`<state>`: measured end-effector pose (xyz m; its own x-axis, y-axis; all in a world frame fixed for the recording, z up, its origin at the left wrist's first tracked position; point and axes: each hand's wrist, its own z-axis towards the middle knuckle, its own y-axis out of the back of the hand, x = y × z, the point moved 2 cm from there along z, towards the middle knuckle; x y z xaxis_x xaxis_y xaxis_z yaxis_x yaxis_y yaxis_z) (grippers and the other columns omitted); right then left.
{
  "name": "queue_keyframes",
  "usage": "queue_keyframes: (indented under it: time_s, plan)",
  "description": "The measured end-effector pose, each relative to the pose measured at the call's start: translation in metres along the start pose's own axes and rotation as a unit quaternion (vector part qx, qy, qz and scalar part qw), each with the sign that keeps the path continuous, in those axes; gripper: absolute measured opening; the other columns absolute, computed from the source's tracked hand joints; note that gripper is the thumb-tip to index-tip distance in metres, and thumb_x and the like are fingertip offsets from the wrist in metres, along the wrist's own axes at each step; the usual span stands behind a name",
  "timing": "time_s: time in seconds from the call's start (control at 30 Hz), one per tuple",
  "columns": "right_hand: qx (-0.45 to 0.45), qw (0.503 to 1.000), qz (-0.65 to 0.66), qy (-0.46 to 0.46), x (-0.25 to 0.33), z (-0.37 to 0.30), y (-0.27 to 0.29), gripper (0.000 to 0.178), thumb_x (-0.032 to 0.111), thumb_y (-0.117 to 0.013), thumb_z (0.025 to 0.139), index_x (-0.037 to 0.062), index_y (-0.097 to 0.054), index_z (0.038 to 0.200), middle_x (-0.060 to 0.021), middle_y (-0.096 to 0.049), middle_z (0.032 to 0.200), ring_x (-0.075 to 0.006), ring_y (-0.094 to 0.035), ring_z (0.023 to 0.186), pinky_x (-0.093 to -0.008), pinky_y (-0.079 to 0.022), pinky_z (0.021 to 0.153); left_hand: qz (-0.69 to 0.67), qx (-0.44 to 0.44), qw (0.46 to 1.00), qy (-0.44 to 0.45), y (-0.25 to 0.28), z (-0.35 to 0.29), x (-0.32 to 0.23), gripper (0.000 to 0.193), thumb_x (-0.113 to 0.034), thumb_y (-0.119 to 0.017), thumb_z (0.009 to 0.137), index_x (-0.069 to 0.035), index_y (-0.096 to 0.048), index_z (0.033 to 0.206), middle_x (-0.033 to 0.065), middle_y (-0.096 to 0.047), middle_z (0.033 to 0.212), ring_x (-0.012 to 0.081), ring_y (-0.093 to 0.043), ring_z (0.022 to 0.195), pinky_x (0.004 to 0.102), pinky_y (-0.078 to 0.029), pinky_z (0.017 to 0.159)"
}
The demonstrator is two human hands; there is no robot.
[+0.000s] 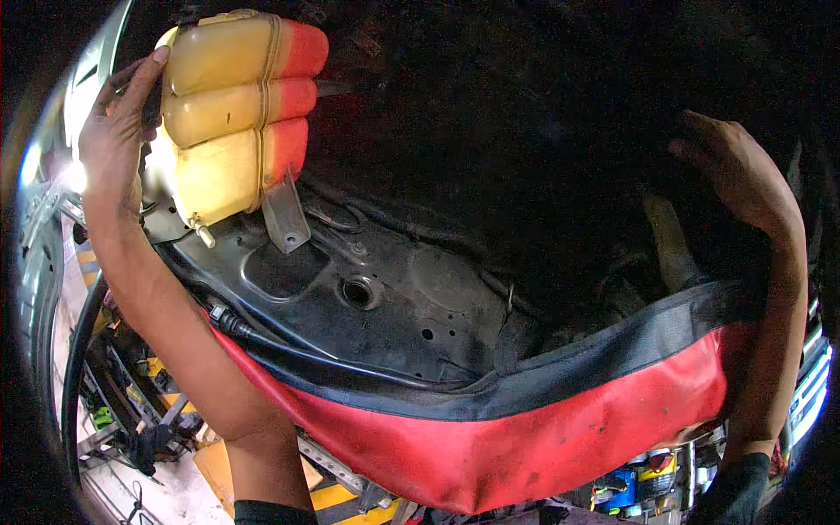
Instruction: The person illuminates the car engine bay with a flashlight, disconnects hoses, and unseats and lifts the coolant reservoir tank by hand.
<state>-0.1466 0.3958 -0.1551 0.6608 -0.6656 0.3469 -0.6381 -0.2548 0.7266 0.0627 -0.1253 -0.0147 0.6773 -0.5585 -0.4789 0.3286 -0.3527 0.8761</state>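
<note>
My left hand [118,131] grips the left edge of a yellowed plastic coolant reservoir [219,114], its thumb along the near side and the other fingers partly hidden behind. The reservoir has three rounded sections, a reddish right side and a small spout at its bottom. It is held up above a black metal panel [394,297] with holes, at the upper left. A grey metal bracket [287,219] shows just under it. Far to the right, my right hand [739,166] reaches over the dark engine bay, fingers stretched out and dimly lit, with nothing visible in them.
A red fender cover [525,446] with a black border drapes over the vehicle's near edge. A black cable with a connector [229,322] runs along the panel. Below lie a yellow-and-black striped floor marking [337,500] and several bottles [656,472]. Much of the engine bay is too dark to make out.
</note>
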Motion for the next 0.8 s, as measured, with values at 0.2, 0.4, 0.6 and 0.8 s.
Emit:
queue_keyframes:
  time_s: [0.2, 0.4, 0.6, 0.8]
  plan:
    - [-0.068, 0.997, 0.013, -0.020, 0.055, -0.017, 0.019, 0.046, 0.030, -0.068, 0.103, -0.0057, -0.067, 0.131, -0.0277, -0.073, 0.118, -0.0408, -0.071, 0.116, -0.0447, -0.055, 0.097, 0.089, 0.011, 0.995, 0.031, 0.000, 0.001, -0.007, 0.055, -0.039, -0.077, 0.100, -0.006, -0.068, 0.143, 0.0026, -0.076, 0.123, 0.0054, -0.063, 0.089, 0.0228, -0.046, 0.076]
    - [0.202, 0.970, 0.107, -0.079, 0.112, -0.012, 0.024, 0.041, 0.031, -0.074, 0.098, -0.0048, -0.070, 0.118, -0.0251, -0.073, 0.111, -0.0420, -0.072, 0.105, -0.0468, -0.057, 0.088, 0.094, 0.021, 0.992, -0.084, 0.001, -0.016, -0.027, 0.048, -0.046, -0.073, 0.101, -0.002, -0.080, 0.116, 0.0121, -0.076, 0.093, 0.0219, -0.066, 0.081, 0.0370, -0.050, 0.071]
    - [0.106, 0.971, 0.067, 0.202, 0.148, 0.013, -0.001, 0.046, 0.034, -0.069, 0.102, -0.0048, -0.066, 0.126, -0.0272, -0.072, 0.116, -0.0468, -0.068, 0.113, -0.0521, -0.057, 0.096, 0.156, 0.042, 0.986, -0.033, 0.000, 0.003, -0.007, 0.059, -0.061, -0.074, 0.093, -0.009, -0.079, 0.122, 0.0024, -0.071, 0.085, 0.0142, -0.063, 0.074, 0.0275, -0.047, 0.064]
    - [0.114, 0.959, 0.092, 0.242, 0.214, 0.036, 0.016, 0.037, 0.027, -0.069, 0.101, -0.0041, -0.067, 0.120, -0.0278, -0.071, 0.108, -0.0481, -0.069, 0.104, -0.0540, -0.056, 0.088, 0.157, -0.066, 0.978, -0.125, -0.001, -0.030, -0.023, 0.062, -0.049, -0.080, 0.092, 0.002, -0.068, 0.125, 0.0201, -0.070, 0.111, 0.0288, -0.067, 0.107, 0.0399, -0.053, 0.092]
